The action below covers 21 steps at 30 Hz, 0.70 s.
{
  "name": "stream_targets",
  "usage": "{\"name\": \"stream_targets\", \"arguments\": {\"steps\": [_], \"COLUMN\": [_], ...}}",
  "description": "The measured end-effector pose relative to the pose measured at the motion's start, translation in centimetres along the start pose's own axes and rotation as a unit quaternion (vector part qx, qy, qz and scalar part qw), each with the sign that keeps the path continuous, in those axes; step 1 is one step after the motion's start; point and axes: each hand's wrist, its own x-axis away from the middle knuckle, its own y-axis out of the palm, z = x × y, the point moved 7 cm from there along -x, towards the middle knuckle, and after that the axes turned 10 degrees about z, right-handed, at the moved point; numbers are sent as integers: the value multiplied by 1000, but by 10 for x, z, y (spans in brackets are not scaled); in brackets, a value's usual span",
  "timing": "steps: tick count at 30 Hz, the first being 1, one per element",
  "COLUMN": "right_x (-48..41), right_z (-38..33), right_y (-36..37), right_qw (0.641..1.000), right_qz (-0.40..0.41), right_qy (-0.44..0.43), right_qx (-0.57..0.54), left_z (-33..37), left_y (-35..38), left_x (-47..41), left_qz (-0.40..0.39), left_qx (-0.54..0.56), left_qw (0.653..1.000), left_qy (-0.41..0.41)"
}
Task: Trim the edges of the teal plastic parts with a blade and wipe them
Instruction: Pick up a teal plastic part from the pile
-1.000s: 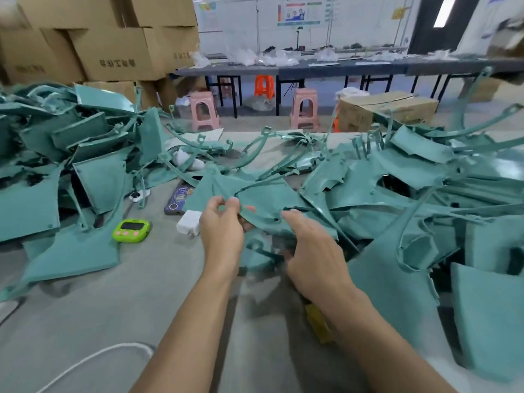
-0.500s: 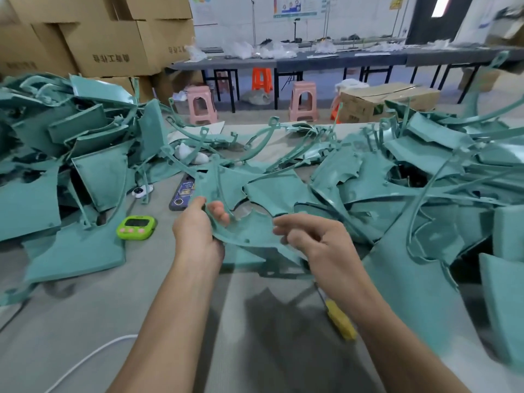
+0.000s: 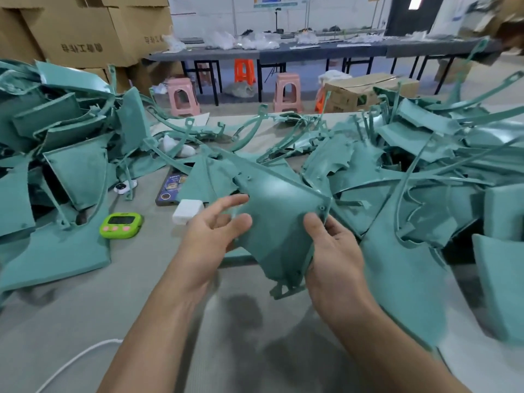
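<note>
Grey matte table (image 3: 85, 321) fills the view, w/ two big heaps of teal plastic parts: left heap (image 3: 71, 171) mostly flat, grainy-faced panels w/ folded rims, right heap (image 3: 425, 171) a tangle of smoother panels, ragged flash edges & thin curved strips. Cardboard boxes (image 3: 85, 29) stacked in bkgd behind the left heap. Btwn the heaps, lifted off the table at centre, is the held teal part (image 3: 278, 217): a broad curved panel, smooth w/ a slight sheen, raised rib along its top edge, small round boss at the right corner, jagged tabs at the bottom. Right hand (image 3: 334, 251) pinches its right edge, thumb pressed on the front just below the boss, fingers behind. Left hand (image 3: 209, 236) is loosely spread, fingertips touching the panel's left edge, not closed on it. Left of the hands on the table: dark phone (image 3: 170, 188) lying flat, rounded lime-green timer (image 3: 121, 225) w/ pink buttons, glossy white charger block (image 3: 187, 211), thin white cable (image 3: 76, 361) near the bottom edge.
</note>
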Motion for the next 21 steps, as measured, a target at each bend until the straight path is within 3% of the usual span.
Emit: {"name": "stream_targets", "arguments": {"steps": [4,7,8,10,12,13,14,18,21], "right_x": [4,3,1,-8,-12,-13,-16,-40,-51], "right_z": [5,1,-8,-26,-30,-27,-24,-35,-45], "right_y": [4,8,5,-7,-19,-26,-31,-26,-25], "right_qw": [997,983,957,848,718,671,647,690,653], "right_qz": [-43,-122,-145,-171,-230,-253,-257,-104,35], "right_qy": [55,-39,-98,-203,-210,-187,-171,-258,-321], "right_qx": [-43,130,233,459,623,672,697,668,685], "left_z": [-25,-24,-20,-14,-11,-11,-11,-11,-16], "left_y": [25,19,11,-6,-20,-25,-29,-36,-45], "left_x": [21,21,19,13,7,4,1,-7,-8], "left_qz": [3,100,136,188,199,194,185,98,104], "left_qx": [90,121,127,119,115,120,121,100,111], "left_qw": [993,986,982,975,973,974,975,990,988], "left_qy": [-70,-51,-33,-3,-3,-10,-15,-7,-20]}}
